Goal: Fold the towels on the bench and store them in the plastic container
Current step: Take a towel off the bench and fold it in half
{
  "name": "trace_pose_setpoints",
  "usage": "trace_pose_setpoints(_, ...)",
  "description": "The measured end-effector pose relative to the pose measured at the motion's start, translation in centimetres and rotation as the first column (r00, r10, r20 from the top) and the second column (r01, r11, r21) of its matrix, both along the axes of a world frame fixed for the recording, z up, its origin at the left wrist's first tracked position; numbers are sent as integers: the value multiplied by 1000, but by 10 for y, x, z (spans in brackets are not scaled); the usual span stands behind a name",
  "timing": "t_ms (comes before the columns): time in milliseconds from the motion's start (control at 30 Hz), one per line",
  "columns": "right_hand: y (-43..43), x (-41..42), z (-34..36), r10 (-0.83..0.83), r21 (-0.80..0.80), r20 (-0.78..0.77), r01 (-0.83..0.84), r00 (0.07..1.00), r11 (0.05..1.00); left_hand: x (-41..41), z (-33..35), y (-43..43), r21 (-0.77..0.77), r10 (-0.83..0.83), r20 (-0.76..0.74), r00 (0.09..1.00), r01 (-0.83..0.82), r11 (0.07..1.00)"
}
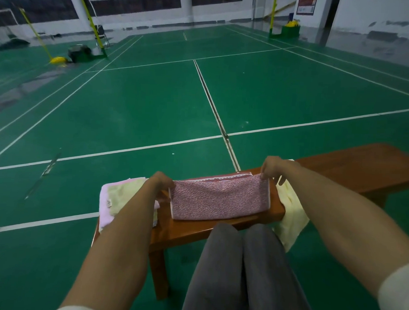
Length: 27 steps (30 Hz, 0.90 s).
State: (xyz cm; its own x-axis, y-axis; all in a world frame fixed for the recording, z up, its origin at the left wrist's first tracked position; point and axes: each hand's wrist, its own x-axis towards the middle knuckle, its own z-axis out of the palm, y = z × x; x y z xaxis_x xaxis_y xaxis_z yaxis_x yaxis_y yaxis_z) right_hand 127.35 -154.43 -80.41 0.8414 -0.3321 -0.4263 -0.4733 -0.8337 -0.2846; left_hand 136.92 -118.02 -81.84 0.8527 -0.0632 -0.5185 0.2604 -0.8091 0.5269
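Folding step: the left hand point(162, 182) and right hand point(273, 167) each pinch an end of the pink towel point(220, 199) lying on the tabletop point(351, 167); next, probably fold it across again.

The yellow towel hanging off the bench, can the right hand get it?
Probably yes. The yellow towel hangs beside the right hand with nothing between, but that hand pinches the red towel and must let go first.

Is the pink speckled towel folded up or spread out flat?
Folded. The pink speckled towel lies as a narrow strip on the bench, doubled edges showing along its far side, both hands pinching its ends.
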Motion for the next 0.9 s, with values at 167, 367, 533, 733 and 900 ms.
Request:
trace_pose_setpoints(167,-5,22,-17,-29,-89,78,36,997,995,19,-14,-4,-48,14,160,987,-6,999)
trace_pose_setpoints(367,-8,49,-34,-99,-205,173,135,980,969,42,-31,-15,-51,55,288,956,-42,998)
trace_pose_setpoints(533,-12,71,-53,-125,-242,184,168,975,956,61,-50,-22,-32,101,320,942,-96,995)
trace_pose_setpoints(733,-14,90,-78,-138,-251,171,178,976,952,74,-70,-32,-1,104,334,937,-110,994)
trace_pose_setpoints(900,-13,93,-99,-167,-215,157,199,973,956,77,-86,-37,33,92,312,946,-107,994)
